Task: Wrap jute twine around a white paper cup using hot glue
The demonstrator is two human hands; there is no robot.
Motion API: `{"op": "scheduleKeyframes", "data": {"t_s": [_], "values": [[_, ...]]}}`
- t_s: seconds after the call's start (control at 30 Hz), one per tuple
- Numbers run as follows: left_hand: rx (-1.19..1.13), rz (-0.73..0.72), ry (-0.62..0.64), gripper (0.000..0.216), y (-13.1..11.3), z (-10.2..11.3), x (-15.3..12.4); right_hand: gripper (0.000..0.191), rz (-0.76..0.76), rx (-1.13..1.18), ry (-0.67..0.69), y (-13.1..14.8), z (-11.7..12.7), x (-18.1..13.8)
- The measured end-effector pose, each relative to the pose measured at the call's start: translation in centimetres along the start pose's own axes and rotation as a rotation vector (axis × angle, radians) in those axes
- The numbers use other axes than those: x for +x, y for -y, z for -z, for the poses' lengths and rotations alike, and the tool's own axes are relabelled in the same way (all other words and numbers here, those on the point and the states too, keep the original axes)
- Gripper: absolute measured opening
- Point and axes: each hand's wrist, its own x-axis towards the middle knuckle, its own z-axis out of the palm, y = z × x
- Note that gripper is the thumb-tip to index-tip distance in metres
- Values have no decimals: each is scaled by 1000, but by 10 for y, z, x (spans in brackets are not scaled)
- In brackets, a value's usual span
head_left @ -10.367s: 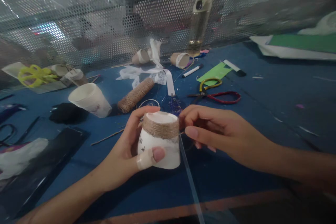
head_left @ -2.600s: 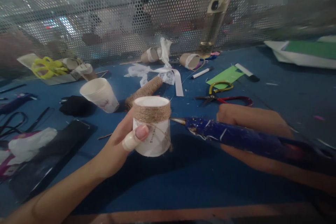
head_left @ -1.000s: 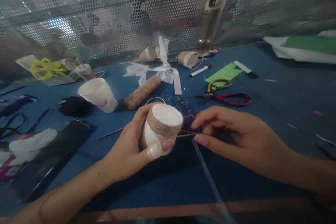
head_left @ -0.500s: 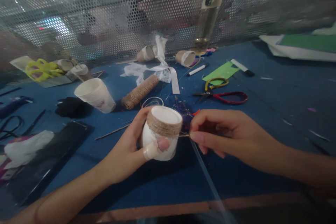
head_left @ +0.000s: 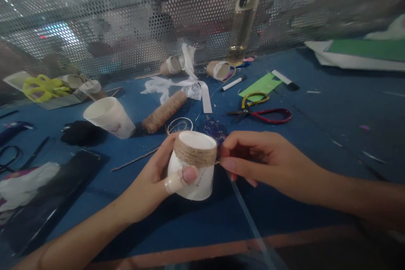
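My left hand (head_left: 155,179) grips an upside-down white paper cup (head_left: 193,175) above the blue table, thumb with a plaster pressed on its side. A band of brown twine (head_left: 195,155) wraps the cup's upper part. My right hand (head_left: 259,160) pinches the loose end of the twine right beside the cup, fingers closed. A blue glue gun (head_left: 215,128) lies on the table just behind the cup, mostly hidden.
A twine spool (head_left: 163,112), a tipped white cup (head_left: 109,118), red-and-yellow scissors (head_left: 259,112), a marker (head_left: 233,84), green paper (head_left: 262,85), white ribbon (head_left: 177,86), cardboard rolls and a bottle (head_left: 242,21) lie behind. A black tray (head_left: 47,200) sits left. A perforated metal screen (head_left: 126,21) backs the table.
My right hand put the glue gun down, took the twine end and drew in close to the cup. My left hand tilted the cup back toward upright.
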Motion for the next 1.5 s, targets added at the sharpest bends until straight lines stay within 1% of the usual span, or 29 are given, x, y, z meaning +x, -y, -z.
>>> {"op": "scheduleKeyframes", "data": {"t_s": [0.3, 0.57, 0.77, 0.9, 1.03, 1.2, 1.3, 1.43, 1.5], "values": [[2, -5, 12, 58, 5, 2, 1, 28, 49, -99, -6, 2, 0, -3], [-41, -4, 28, 51, 5, 1, 2, 32, 72, -152, -12, 4, -2, -2], [-38, 9, 24, 57, 5, 0, 2, 34, 84, -171, -12, 3, -1, -1], [-66, 4, 57, 54, 8, 1, 1, 31, 78, -180, -22, 5, -2, 0], [-79, 33, 87, 53, 9, 2, 0, 29, 79, -202, -28, 5, -2, 0], [-39, 43, 170, 60, 2, 2, -2, 27, 123, -165, -5, 4, -2, -2], [4, 31, 185, 65, -3, 1, -3, 23, 151, -185, -14, 5, -3, -3], [15, 114, 154, 73, -6, -3, -1, 19, 169, -284, -41, 6, -4, -3], [-11, 148, 125, 71, -7, -5, 0, 18, 179, -308, -47, 6, -4, -3]]}}
